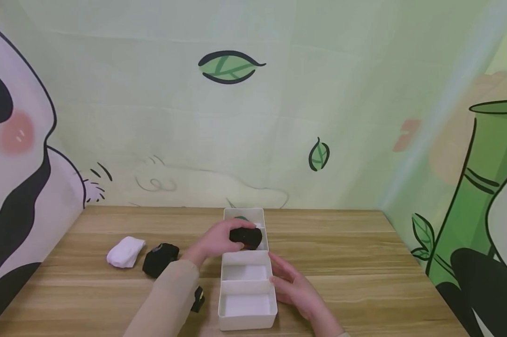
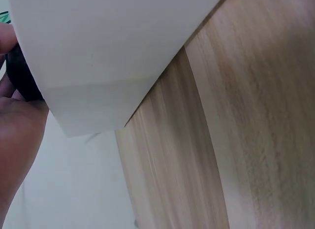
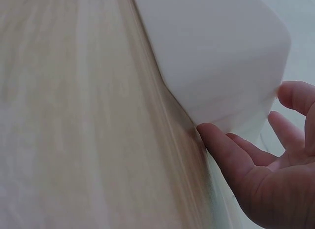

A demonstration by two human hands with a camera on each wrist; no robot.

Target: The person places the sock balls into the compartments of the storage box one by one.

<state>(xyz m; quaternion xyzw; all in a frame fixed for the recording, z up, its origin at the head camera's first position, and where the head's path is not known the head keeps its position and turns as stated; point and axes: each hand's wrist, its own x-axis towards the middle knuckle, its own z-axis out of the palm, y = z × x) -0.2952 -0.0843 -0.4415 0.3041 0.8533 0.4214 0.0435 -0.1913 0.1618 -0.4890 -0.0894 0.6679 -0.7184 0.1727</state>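
Head view, left to right: a white bundle (image 1: 126, 252) and a black bundle (image 1: 159, 261) lie on the tabletop (image 1: 341, 281), the black one's long axis slanting away rightward; a small dark bundle (image 1: 199, 298) shows partly behind the left sleeve (image 1: 169, 290). The left hand (image 1: 219, 238) pinches a second black bundle (image 1: 251, 238) in its fingers at the far box's (image 1: 253, 214) nearer compartment; that bundle lies crosswise, rounded end rightward, and I cannot tell whether it touches bottom. Something green (image 1: 241, 218) sits beyond. Both boxes run lengthwise away from the person; the near box (image 1: 246, 323) shows bare white floors. Progress looks early: three bundles lie outside. The right hand (image 1: 295, 291), fingers fairly straight, touches the near box's right side.
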